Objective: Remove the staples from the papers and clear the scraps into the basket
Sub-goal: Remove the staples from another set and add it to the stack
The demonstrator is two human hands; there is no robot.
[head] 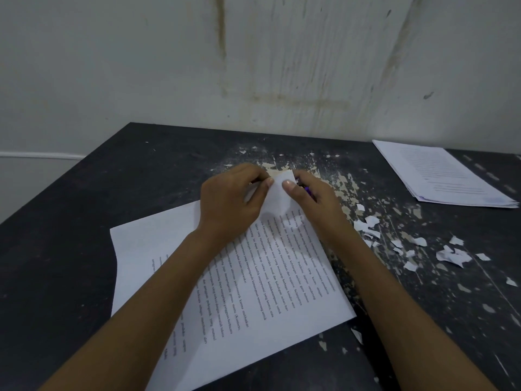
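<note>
A set of printed papers [253, 292] lies slanted on the dark table [70, 235] in front of me. Its far corner [277, 190] is lifted and folded up. My left hand [231, 198] pinches that corner from the left, thumb and fingers closed on it. My right hand [313, 201] pinches the same corner from the right with its thumb on the sheet, and a purple object [307, 190] shows between its fingers. The staple itself is hidden. Several torn white paper scraps [451, 253] lie scattered on the table to the right. No basket is in view.
A second stack of printed papers [442, 173] rests at the far right by the stained wall [253, 66]. The tabletop's coating is flaked and worn around the middle and right. The table's left edge runs diagonally at the left.
</note>
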